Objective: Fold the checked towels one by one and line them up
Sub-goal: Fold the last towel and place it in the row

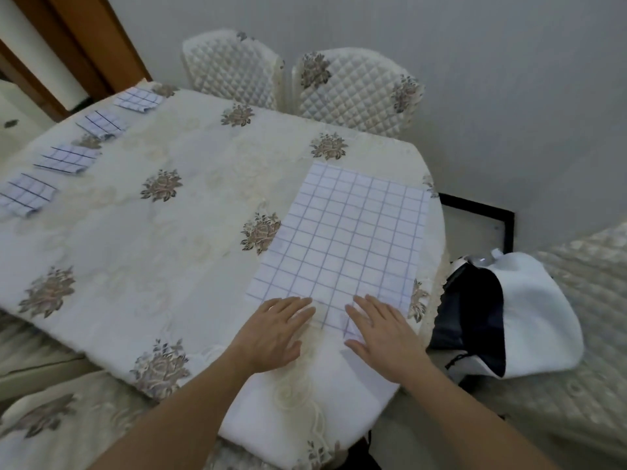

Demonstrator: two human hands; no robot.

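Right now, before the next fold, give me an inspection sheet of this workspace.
Surface: table under a cream flowered cloth.
Job's things: one checked towel spread flat at the right; four folded towels in a row along the left edge.
Clutter: white and dark bag off the table, at right.
Hands: left hand and right hand flat on the spread towel's near edge.
Cables: nothing seen.
Surroundings: two quilted chairs, grey wall, wooden door frame.

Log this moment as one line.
stage: unfolded checked towel laid flat | left hand flat on near edge | right hand flat on near edge | four folded towels lined up left
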